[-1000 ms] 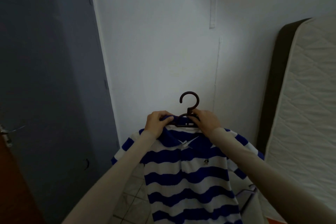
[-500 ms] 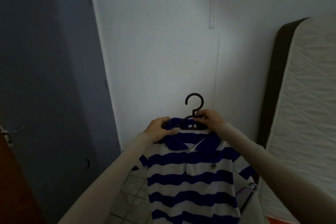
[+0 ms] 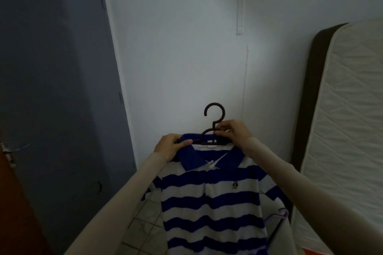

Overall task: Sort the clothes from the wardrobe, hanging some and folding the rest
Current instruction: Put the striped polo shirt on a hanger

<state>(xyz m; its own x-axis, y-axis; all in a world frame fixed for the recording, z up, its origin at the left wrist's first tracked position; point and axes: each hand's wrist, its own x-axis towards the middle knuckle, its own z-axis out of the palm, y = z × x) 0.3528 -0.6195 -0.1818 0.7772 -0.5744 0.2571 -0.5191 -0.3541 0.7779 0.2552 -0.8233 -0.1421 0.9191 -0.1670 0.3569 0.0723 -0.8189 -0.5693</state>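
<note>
I'm holding the blue-and-white striped polo shirt (image 3: 211,198) up before the white wall (image 3: 186,58); my left hand (image 3: 170,147) is gripping its collar and hanger arm, my right hand (image 3: 234,133) pinching the dark hanger (image 3: 213,128).

A white wall (image 3: 186,47) filled the background, with a narrow white strip (image 3: 240,2) running down it from the top and a thin vertical line lower down. At the right, a quilted white mattress (image 3: 352,130) with a dark edge stood on end against that wall. Pale floor tiles (image 3: 145,227) showed below. A brown door (image 3: 12,203) with a metal handle sat at the far left.
</note>
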